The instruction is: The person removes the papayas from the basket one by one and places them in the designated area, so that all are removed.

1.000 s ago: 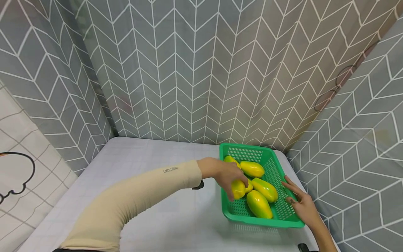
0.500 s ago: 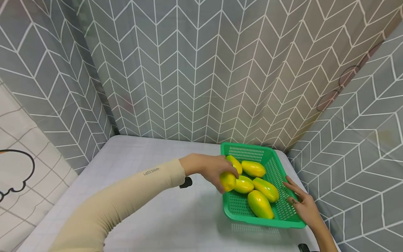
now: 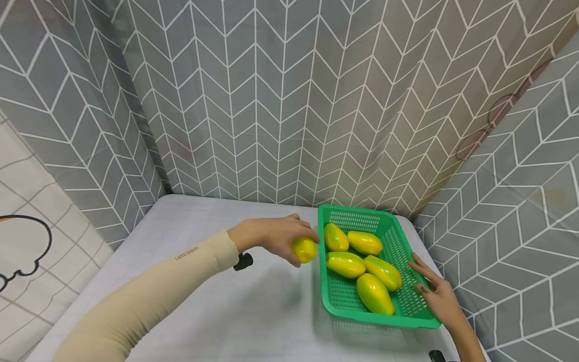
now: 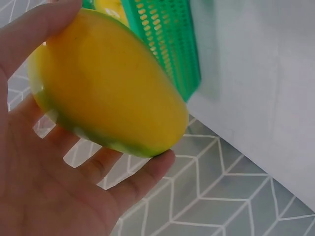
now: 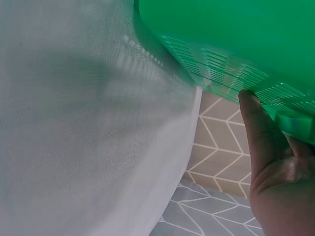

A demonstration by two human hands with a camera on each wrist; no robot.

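Soft, diffuse shadows across tabletop [image 3: 226, 311]

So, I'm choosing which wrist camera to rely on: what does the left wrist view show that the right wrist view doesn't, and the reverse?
Left wrist only: the left hand gripping a yellow fruit, plus a glimpse of more fruit in the basket.
Right wrist only: the right hand at the basket's side.
Both: the green basket, white table and chevron-patterned cloth.
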